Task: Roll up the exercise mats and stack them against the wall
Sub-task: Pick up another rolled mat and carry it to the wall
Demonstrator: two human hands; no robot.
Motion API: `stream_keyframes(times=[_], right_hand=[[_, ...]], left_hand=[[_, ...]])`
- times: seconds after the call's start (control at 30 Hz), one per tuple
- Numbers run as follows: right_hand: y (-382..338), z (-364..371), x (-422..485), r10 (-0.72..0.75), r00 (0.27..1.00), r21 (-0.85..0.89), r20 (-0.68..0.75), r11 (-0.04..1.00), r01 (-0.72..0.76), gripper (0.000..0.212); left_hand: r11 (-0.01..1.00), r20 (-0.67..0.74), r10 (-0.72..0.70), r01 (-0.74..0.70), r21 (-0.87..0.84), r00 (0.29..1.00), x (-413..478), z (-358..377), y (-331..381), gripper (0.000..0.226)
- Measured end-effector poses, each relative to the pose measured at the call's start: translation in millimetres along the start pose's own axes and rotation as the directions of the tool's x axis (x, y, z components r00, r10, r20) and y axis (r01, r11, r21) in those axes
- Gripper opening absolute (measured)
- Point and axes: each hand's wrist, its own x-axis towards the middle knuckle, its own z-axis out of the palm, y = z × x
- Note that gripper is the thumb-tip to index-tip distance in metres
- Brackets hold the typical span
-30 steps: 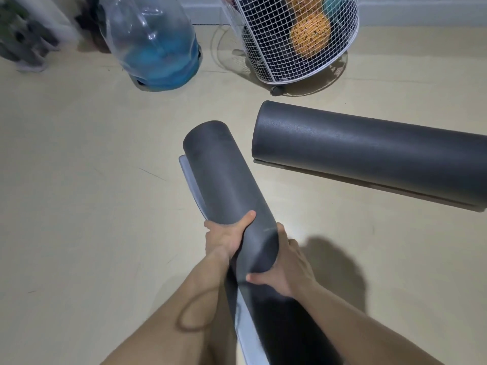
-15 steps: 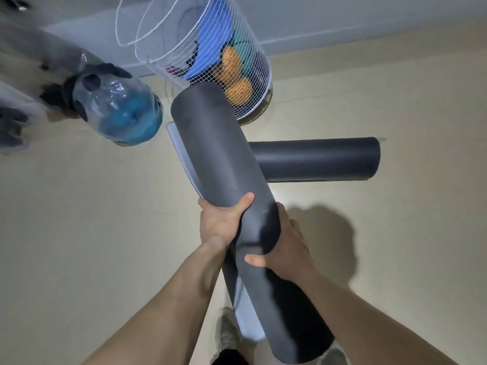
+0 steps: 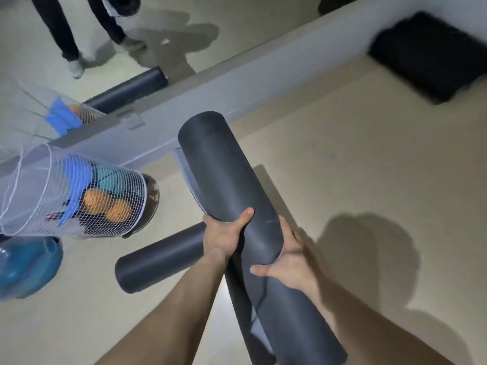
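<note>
I hold a rolled dark grey exercise mat (image 3: 229,185) off the floor, its far end pointing up toward the wall. My left hand (image 3: 224,235) grips its left side with the thumb over the top. My right hand (image 3: 287,256) cups it from the right and below. A loose pale flap of the mat shows along its left edge. A second rolled dark mat (image 3: 158,262) lies on the beige floor below my left forearm, partly hidden by it.
A white wire basket (image 3: 68,196) of balls stands at the left, with a blue water bottle (image 3: 26,267) below it. A mirror wall (image 3: 163,30) with a grey base runs across the top. A black cushion (image 3: 427,54) lies at the upper right.
The view has swung right toward the mirror wall. The held mat has stayed in both hands and now points at the wall base. The floor mat now appears lower left.
</note>
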Motion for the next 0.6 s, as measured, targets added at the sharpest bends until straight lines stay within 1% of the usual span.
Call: stream_keyframes(times=[0.17,0.37,0.43,0.5,0.57,0.6], right_hand=[[7.0,-161.3,37.9,0.04,0.995,-0.026,-0.09,0.999,-0.042,0.141],[21.1,-321.8,115.0,0.023,0.981,-0.087,-0.194,0.995,-0.041,0.129],[25.0,-371.3,145.3,0.05,0.975,-0.097,-0.215,0.993,-0.072,0.135],[32.0,-421.0,179.8,0.094,0.967,-0.065,-0.236,0.992,-0.112,0.14],[44.7,-468.8,216.0,0.106,0.959,-0.044,-0.263,0.992,-0.122,0.141],[51.3,-491.4,233.8,0.11,0.956,-0.053,-0.271,0.99,-0.129,0.14]], left_hand=[[0.999,0.125,0.028,-0.024,-0.034,0.992,3.3,139.6,90.8,0.113],[0.991,0.223,0.128,-0.135,0.017,0.966,36.4,294.6,199.8,0.12],[0.986,0.248,0.149,-0.162,0.031,0.957,57.2,348.2,230.9,0.121],[0.986,0.281,0.134,-0.155,0.054,0.95,76.7,403.2,263.3,0.123],[0.985,0.308,0.133,-0.16,0.063,0.942,95.1,458.0,291.7,0.122],[0.983,0.308,0.136,-0.166,0.072,0.941,103.6,485.0,304.9,0.118]])
